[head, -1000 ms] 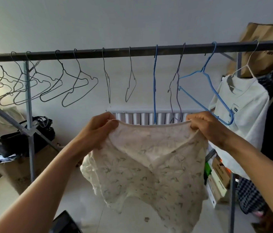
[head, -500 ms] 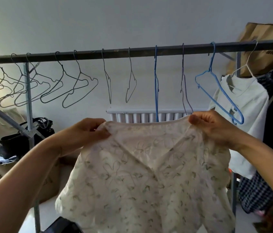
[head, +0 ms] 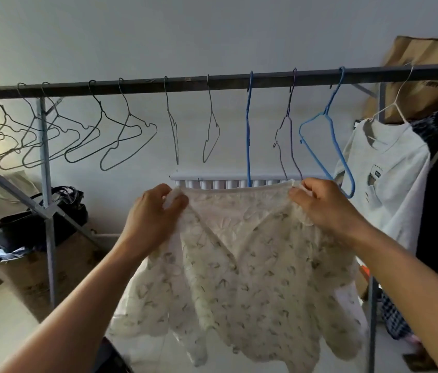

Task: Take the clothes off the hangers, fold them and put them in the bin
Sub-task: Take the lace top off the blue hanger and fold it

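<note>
1. Rail (head: 212, 83) spans the room at head height, carrying a long row of bare hangers (head: 129, 135) and, at its right end, a white top (head: 390, 184) not yet taken down.
2. Blouse (head: 239, 265), pale and flower-printed, hangs free in front of the person, off any hanger, its top edge stretched level.
3. Left hand (head: 156, 214) and right hand (head: 325, 208) each pinch a top corner; holding both corners level and taut should give a clean first fold.
4. No bin is clearly in view.
</note>
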